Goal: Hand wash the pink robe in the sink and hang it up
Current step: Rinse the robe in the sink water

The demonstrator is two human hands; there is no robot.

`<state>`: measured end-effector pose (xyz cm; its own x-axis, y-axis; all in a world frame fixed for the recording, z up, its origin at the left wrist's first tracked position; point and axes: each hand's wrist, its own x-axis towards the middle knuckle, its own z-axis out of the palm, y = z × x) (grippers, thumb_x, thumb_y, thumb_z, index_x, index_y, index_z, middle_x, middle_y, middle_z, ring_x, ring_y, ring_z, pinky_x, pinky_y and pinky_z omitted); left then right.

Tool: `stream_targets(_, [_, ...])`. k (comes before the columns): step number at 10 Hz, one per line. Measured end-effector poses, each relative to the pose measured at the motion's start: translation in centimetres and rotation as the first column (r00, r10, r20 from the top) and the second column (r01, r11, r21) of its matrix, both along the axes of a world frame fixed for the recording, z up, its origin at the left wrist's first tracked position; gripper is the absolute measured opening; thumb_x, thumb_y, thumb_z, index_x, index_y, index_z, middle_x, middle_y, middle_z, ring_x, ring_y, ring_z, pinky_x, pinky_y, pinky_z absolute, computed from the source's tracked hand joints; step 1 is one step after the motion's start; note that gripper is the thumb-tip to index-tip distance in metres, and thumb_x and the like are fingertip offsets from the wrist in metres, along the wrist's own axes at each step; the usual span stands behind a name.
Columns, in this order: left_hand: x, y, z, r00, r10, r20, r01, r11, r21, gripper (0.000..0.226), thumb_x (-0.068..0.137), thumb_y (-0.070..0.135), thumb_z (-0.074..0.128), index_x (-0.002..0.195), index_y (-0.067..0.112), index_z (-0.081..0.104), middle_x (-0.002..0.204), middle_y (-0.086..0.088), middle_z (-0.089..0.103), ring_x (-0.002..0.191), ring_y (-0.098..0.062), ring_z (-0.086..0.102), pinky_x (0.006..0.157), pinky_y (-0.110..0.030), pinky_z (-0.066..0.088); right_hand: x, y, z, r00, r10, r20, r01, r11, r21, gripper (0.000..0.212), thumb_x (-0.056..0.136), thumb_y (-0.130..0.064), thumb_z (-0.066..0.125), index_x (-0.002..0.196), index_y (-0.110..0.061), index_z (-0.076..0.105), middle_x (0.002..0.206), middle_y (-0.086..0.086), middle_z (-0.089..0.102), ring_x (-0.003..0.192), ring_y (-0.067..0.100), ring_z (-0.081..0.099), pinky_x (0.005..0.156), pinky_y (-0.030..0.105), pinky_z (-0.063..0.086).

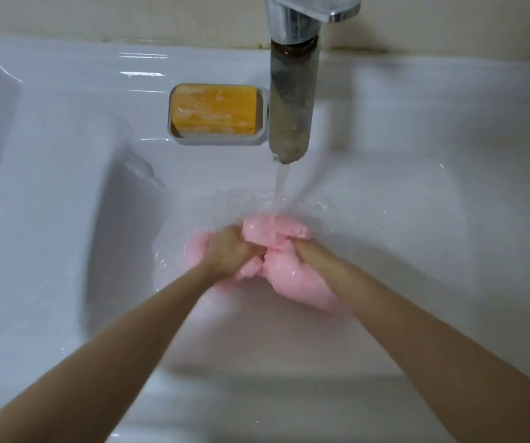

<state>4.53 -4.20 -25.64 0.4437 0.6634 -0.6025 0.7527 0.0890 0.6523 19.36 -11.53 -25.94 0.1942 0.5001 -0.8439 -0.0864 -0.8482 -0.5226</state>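
A white ceramic sink (pixel 49 219) fills the view, its flat back ledge carrying a grey soap dish (pixel 215 141) with an orange bar of soap (pixel 214 110) lying in it, just left of the tap. The metal tap (pixel 292 91) reaches forward from the wall over the basin, its dull spout cutting across the middle of the ledge and hiding the right edge of the dish. A stream of water (pixel 281 187) falls from the spout straight onto the far edge of the pink robe (pixel 295 282), and ripples spread around the spot. The robe lies wet and wadded on the basin floor, below the spout. Its bunched mass runs across the basin from the left and slants nearer the person at its right end; which end is collar or hem cannot be told. The left hand (pixel 231 251) has its fingers curled down over a fold at the middle of the bundle, gripping it. The right hand (pixel 308 251) presses in from the other side, touching the left, its fingers sunk in the cloth and seemingly clutching it. Both bare forearms slant in from the bottom corners and cover the robe's near edge
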Motion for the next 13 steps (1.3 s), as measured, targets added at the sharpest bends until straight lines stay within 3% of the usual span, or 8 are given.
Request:
stream_targets(2, [-2.7, 1.5, 3.5, 0.816, 0.548, 0.187, -0.177, 0.543, -0.821, 0.048, 0.092, 0.042, 0.039, 0.086, 0.008, 0.073, 0.080, -0.009, 0.072, 0.068, -0.020, 0.069, 0.058, -0.025, 0.056, 5.9, 0.6, 2.8, 0.953, -0.033, -0.300, 0.038, 0.999, 0.012, 0.026, 0.100, -0.022, 0.043, 0.110, -0.010, 0.064, 0.100, 0.002, 0.072, 0.092, 0.009, 0.066, 0.079, 0.019, 0.052])
stream_targets(3, [-2.9, 1.4, 3.3, 0.766, 0.636, 0.092, -0.318, 0.500, -0.805, 0.058, 0.084, 0.054, 0.045, 0.080, 0.005, 0.076, 0.085, -0.015, 0.073, 0.074, -0.024, 0.071, 0.065, -0.029, 0.056, 7.0, -0.5, 2.3, 0.982, -0.078, -0.169, 0.081, 0.997, 0.007, 0.034, 0.087, -0.040, 0.060, 0.112, -0.017, 0.064, 0.117, 0.006, 0.066, 0.104, 0.019, 0.062, 0.079, 0.028, 0.053])
stream_targets(4, [-3.3, 0.6, 1.1, 0.967, 0.218, -0.130, -0.217, 0.976, 0.024, 0.053, 0.094, 0.055, 0.037, 0.128, 0.017, 0.052, 0.134, -0.021, 0.049, 0.120, -0.038, 0.049, 0.097, -0.047, 0.043, 6.0, -2.2, 1.5, 0.902, -0.009, 0.432, -0.071, 0.983, 0.168, 0.037, 0.086, -0.055, 0.056, 0.116, -0.031, 0.057, 0.128, 0.003, 0.058, 0.117, 0.022, 0.055, 0.098, 0.036, 0.043])
stream_targets(5, [-2.3, -2.2, -0.2, 0.936, -0.286, -0.206, 0.352, 0.768, 0.535, 0.066, 0.086, 0.063, 0.039, 0.144, 0.039, 0.017, 0.155, -0.017, 0.010, 0.139, -0.041, 0.012, 0.102, -0.062, 0.032, 2.8, -3.1, 0.3, 0.649, 0.160, 0.744, -0.515, 0.812, 0.275, 0.063, 0.084, -0.067, 0.036, 0.141, -0.040, 0.036, 0.153, -0.001, 0.027, 0.136, 0.020, 0.033, 0.110, 0.040, 0.028])
stream_targets(6, [-1.3, -4.1, -2.4, 0.889, -0.379, -0.256, 0.456, 0.702, 0.547, 0.090, 0.071, 0.084, 0.034, 0.146, 0.040, 0.012, 0.157, -0.010, 0.008, 0.137, -0.038, 0.024, 0.092, -0.065, 0.039, 0.9, -3.4, -1.9, 0.329, 0.211, 0.920, -0.728, 0.678, 0.105, 0.061, 0.086, -0.061, 0.038, 0.142, -0.035, 0.040, 0.151, 0.006, 0.033, 0.118, 0.029, 0.047, 0.092, 0.040, 0.043])
stream_targets(10, [2.1, -2.2, -3.3, 0.945, -0.232, -0.231, 0.327, 0.676, 0.661, 0.046, 0.081, 0.034, 0.060, 0.121, 0.018, 0.046, 0.118, -0.012, 0.053, 0.099, -0.030, 0.056, 0.078, -0.037, 0.047, 0.1, -0.4, -4.2, 0.414, -0.195, 0.889, -0.638, 0.635, 0.436, 0.042, 0.097, -0.037, 0.038, 0.094, -0.003, 0.063, 0.083, 0.017, 0.057, 0.099, 0.017, 0.039, 0.075, 0.023, 0.043])
stream_targets(11, [3.0, 0.4, -3.0, 0.863, -0.348, -0.367, 0.495, 0.731, 0.470, 0.041, 0.092, 0.038, 0.046, 0.129, 0.020, 0.043, 0.121, -0.003, 0.054, 0.108, -0.024, 0.055, 0.091, -0.033, 0.046, -0.2, 1.6, -0.6, 0.573, -0.245, 0.782, -0.496, 0.656, 0.569, 0.018, 0.077, 0.000, 0.054, 0.069, 0.010, 0.066, 0.047, 0.021, 0.045, 0.047, 0.007, 0.039, 0.060, -0.005, 0.025])
stream_targets(13, [1.1, 2.4, -0.6, 0.952, -0.305, -0.026, 0.305, 0.937, 0.171, 0.068, 0.067, 0.057, 0.068, 0.123, 0.026, 0.043, 0.117, 0.004, 0.050, 0.105, -0.019, 0.051, 0.091, -0.038, 0.044, 1.7, 2.8, 2.6, 0.614, 0.350, 0.708, -0.510, 0.860, 0.016, 0.032, 0.096, -0.035, 0.046, 0.121, -0.019, 0.057, 0.121, 0.006, 0.062, 0.110, 0.028, 0.057, 0.084, 0.031, 0.040])
